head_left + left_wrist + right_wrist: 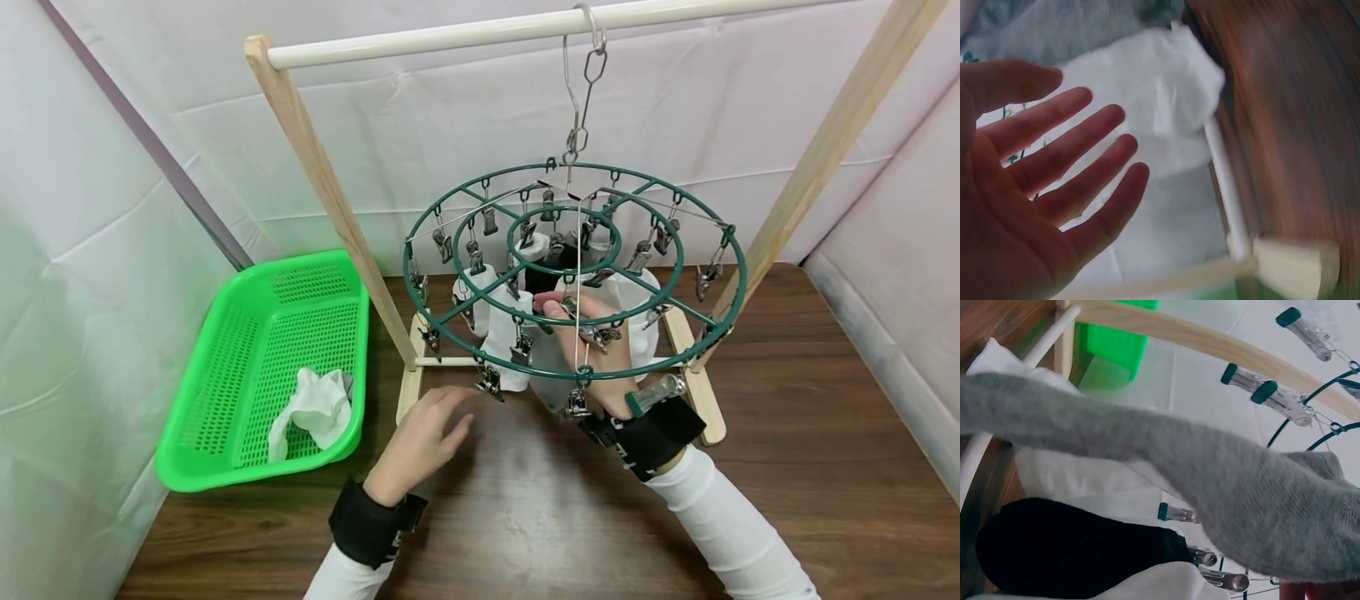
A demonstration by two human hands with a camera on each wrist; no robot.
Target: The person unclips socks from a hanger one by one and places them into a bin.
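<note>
Several socks still hang from the round green clip hanger (678, 250): white ones, a black sock (1072, 550), and a grey sock (1210, 481). One white cloth (315, 408) already lies in the green basket (225, 375), so unloading looks barely begun, w/ most left. Right hand (600, 350) reaches up thru the ring, fingers curled at a clip (596, 335); whether it pinches clip or sock can't be told. Left hand (423, 437) hovers low, fingers spread, holding nothing. Dark wood table (825, 433), wooden rack (315, 167), white sheeting behind.
</note>
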